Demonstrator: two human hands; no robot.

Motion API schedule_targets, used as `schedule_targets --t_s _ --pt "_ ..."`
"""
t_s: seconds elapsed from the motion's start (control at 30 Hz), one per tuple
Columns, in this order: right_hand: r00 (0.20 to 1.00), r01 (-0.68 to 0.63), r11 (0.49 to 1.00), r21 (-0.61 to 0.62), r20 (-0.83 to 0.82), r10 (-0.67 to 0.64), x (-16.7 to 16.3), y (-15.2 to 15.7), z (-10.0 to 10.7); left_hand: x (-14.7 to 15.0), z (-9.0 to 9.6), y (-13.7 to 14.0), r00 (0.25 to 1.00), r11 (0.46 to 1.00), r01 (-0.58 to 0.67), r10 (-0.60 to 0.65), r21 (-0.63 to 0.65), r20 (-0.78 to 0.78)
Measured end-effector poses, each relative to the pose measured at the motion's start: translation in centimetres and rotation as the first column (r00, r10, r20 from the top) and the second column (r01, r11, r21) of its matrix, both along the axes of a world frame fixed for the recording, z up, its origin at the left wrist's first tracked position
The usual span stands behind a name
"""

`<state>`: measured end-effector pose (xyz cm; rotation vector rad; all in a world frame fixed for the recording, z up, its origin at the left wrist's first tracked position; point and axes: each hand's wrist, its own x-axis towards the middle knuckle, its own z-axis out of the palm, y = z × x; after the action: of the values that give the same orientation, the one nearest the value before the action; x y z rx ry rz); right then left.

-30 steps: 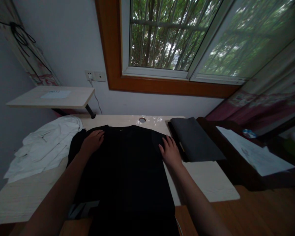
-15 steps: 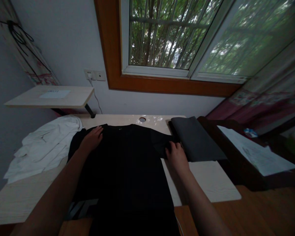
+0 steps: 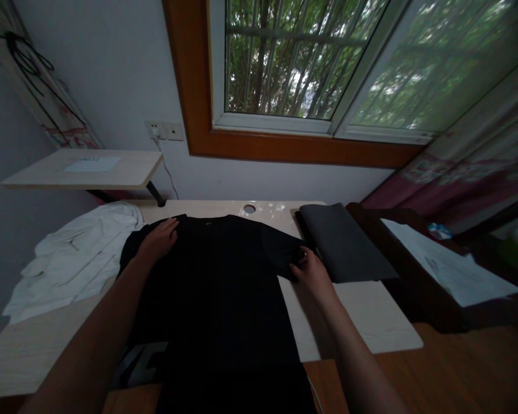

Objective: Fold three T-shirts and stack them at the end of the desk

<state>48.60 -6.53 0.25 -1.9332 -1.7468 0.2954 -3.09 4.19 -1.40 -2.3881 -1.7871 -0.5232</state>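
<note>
A black T-shirt lies spread over the pale desk, its neckline toward the wall and its lower part hanging over the near edge. Grey-white lettering shows near its lower left. My left hand rests flat on the shirt's left shoulder, fingers stretched out. At the right sleeve, my right hand has its fingers curled, with the sleeve's edge between thumb and fingers. Just beyond that hand lies a dark grey folder-like item.
A crumpled white cloth lies on the desk at left, below a raised shelf holding a paper. A dark stand with a white sheet is at the right. Behind are a window and wall sockets.
My right hand's fingers have shifted on the sleeve, and the sleeve sits slightly differently. More of the lettering shows at the lower left. My left hand stays on the shoulder.
</note>
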Motion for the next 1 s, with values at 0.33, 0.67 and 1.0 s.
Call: schedule_targets --t_s 0.33,0.67,1.0 --pt "0.994 0.039 0.998 0.055 0.095 -0.044 -0.5 0.6 -0.7 -0.7 -0.3 1.2 1.000 1.000 0.010 -0.010 -0.004 0.005" --pt "0.999 0.019 1.000 -0.020 0.042 -0.018 -0.8 1.6 -0.1 -0.9 -0.5 1.4 0.999 1.000 0.008 -0.008 0.011 0.035" --pt "0.954 0.113 0.993 -0.032 -0.275 -0.117 -0.8 1.1 0.8 -0.9 -0.5 1.4 1.000 1.000 0.020 -0.021 0.021 0.003"
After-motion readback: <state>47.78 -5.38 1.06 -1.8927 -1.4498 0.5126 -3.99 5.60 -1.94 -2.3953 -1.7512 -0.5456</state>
